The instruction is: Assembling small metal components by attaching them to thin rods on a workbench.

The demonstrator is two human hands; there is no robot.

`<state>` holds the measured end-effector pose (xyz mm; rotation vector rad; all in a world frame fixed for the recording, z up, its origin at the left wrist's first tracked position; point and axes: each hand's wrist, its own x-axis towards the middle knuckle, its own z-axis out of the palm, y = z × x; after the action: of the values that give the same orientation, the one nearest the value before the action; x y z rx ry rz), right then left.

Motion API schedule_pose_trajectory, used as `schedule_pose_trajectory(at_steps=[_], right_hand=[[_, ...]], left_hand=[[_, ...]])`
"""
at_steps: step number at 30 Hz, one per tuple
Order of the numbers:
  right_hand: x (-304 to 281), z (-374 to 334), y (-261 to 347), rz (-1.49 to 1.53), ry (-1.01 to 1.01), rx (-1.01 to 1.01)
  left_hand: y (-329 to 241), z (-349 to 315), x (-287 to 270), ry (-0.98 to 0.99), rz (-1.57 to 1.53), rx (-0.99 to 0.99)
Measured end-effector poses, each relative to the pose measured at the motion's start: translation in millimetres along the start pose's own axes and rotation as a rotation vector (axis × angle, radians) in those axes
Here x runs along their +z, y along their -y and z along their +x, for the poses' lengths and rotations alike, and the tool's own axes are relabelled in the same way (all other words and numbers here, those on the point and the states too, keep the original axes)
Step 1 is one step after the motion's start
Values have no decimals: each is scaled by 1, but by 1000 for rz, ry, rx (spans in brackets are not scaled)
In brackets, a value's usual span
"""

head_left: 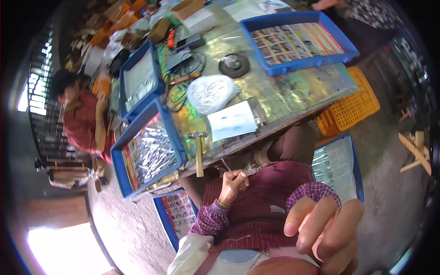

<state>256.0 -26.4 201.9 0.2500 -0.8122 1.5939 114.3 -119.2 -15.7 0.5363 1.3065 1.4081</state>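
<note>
Low in front of my lap, beside the table edge, is my left hand, its fingers closed. A thin dark rod sticks up at its knuckles; what lies inside the fist is hidden. My right hand is raised close to the camera at lower right, fingers loosely bent and apart, with nothing visible in them. Nearest my left hand, a hammer lies with its wooden handle over the table edge. A blue tray of shiny metal pieces stands left of the hammer. White paper lies behind it.
On the table are a plastic bag of white pieces, a dark round disc and another blue tray. A yellow crate stands at right. One person sits at left; another person's patterned sleeve shows at far right.
</note>
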Motion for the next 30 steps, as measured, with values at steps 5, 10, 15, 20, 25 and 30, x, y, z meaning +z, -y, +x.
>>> schedule_pose_trajectory(at_steps=[5,10,15,20,25,30], right_hand=[[-11,-5,-17,26,233,245],[-63,-30,-66,229,-175,1095],[-117,-91,-114,611,-679,1410],[-120,-110,-118,694,-693,1415],[-117,-114,-116,739,-806,1428],[-116,-117,-115,768,-821,1438]], left_hand=[[-13,-4,-9,85,-190,61],[-39,5,-14,6,-375,265],[-41,11,-34,29,-256,282],[-30,15,-33,63,-224,236],[-25,17,-35,136,-205,231],[-20,16,-37,157,-224,213]])
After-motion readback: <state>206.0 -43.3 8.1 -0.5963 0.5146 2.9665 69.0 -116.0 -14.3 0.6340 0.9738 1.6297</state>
